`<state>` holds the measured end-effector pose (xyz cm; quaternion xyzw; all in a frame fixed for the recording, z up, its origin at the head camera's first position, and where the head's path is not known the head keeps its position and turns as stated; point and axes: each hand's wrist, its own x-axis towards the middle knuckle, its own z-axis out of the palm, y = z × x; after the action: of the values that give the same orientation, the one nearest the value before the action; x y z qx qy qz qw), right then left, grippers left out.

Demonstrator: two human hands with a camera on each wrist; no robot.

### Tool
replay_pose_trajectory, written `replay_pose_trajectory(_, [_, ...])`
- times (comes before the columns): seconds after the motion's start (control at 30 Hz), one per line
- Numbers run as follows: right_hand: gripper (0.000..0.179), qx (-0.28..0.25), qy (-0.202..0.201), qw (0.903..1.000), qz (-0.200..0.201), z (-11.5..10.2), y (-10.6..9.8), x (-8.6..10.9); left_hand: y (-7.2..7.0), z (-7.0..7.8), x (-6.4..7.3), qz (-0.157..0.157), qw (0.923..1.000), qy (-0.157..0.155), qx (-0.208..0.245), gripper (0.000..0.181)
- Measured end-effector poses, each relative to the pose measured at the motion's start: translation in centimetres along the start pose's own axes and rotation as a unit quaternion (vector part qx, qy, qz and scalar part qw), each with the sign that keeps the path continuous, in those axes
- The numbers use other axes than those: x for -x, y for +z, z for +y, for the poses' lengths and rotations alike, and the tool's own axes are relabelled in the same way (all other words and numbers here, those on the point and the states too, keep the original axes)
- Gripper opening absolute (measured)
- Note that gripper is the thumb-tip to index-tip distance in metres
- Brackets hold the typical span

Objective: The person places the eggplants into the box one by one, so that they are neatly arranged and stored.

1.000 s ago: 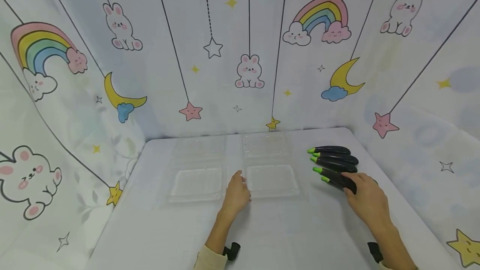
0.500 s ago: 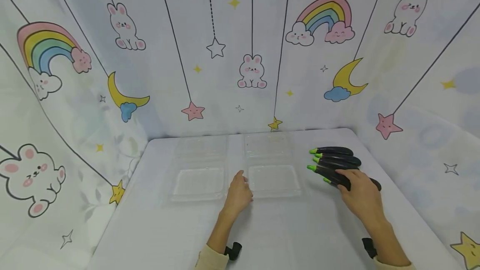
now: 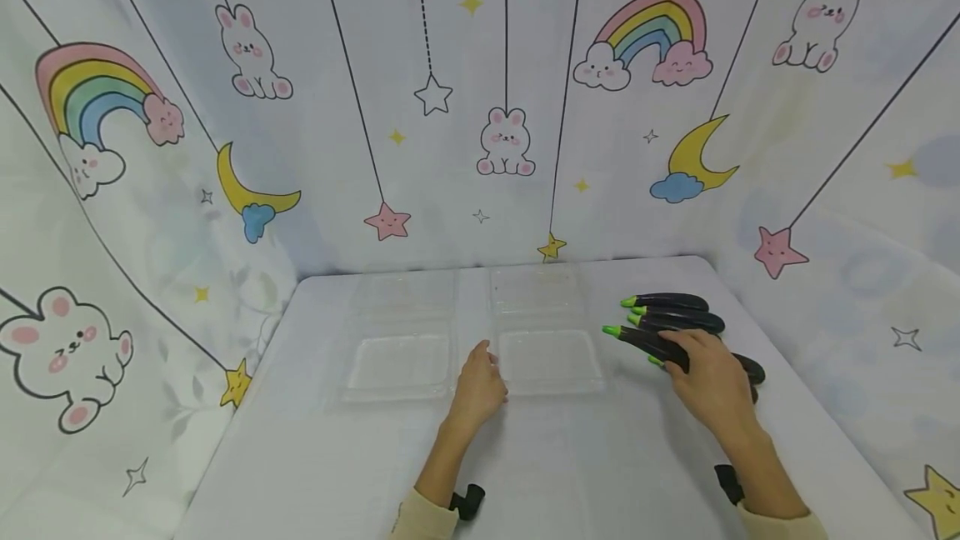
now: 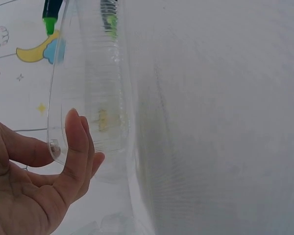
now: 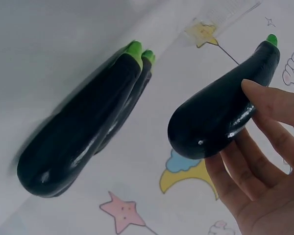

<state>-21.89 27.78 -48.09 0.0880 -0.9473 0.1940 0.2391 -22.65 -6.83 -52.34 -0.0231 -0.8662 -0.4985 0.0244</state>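
My right hand (image 3: 712, 382) holds a dark purple eggplant (image 3: 647, 343) with a bright green stem end, which points left. In the right wrist view, the thumb lies on one side of this eggplant (image 5: 213, 110) and the fingers on the other, above the remaining ones. Several similar eggplants (image 3: 670, 302) lie in a group at the right of the table. My left hand (image 3: 478, 390) is at the near left corner of a clear plastic container (image 3: 551, 361). In the left wrist view, the thumb and fingers (image 4: 77, 142) pinch that container's rim (image 4: 51, 98).
A second clear container (image 3: 397, 367) stands to the left of my left hand. Behind the containers lie clear lid-like halves (image 3: 534, 290). The white table (image 3: 315, 465) meets a patterned cloth backdrop (image 3: 435, 165) at the back and sides.
My right hand has moved a little left with its eggplant, away from the others, and more of those under the hand now show. The left hand stays at the container.
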Motion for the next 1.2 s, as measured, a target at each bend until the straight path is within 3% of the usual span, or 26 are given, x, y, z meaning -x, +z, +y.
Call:
replay_pose_trajectory(0.33, [0.046,-0.004,-0.026,0.9996,0.006,-0.3,1.4,-1.1,0.1,-0.2,0.1,0.000,1.0000,0.007,-0.001,0.052])
replay_pose_trajectory(1.2, [0.044,-0.020,-0.043,0.9982,-0.036,-3.0,3.9,-3.5,-0.2,-0.1,0.3,-0.015,0.9998,0.015,0.005,0.052])
